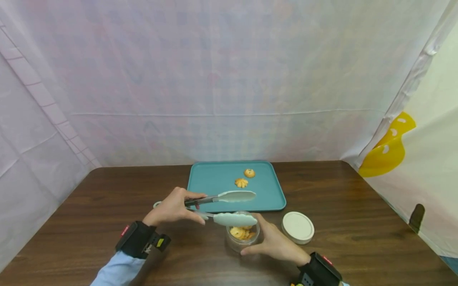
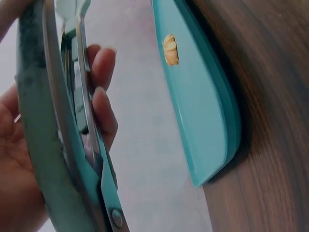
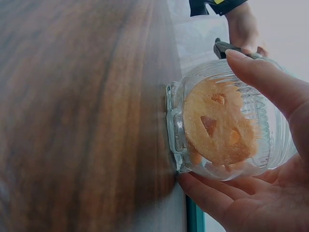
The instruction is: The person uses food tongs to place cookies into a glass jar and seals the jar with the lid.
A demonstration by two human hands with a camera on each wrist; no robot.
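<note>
My left hand (image 1: 173, 207) grips pale green tongs (image 1: 229, 206) by the handle, their two tips spread apart with nothing between them, hovering over the glass jar (image 1: 243, 235). The jar holds several cookies (image 3: 217, 125) and stands on the wooden table. My right hand (image 1: 275, 243) cups the jar from the right, fingers curled round its ribbed wall (image 3: 270, 135). Behind it lies a teal tray (image 1: 214, 182) with two cookies, one (image 1: 241, 182) nearer and one (image 1: 249, 173) farther. In the left wrist view the tongs (image 2: 72, 130) fill the left side beside my fingers (image 2: 104, 106).
A round white lid (image 1: 297, 227) lies on the table right of the jar. White cloth walls close in the back and sides. A yellow plastic piece (image 1: 388, 149) hangs at the far right edge.
</note>
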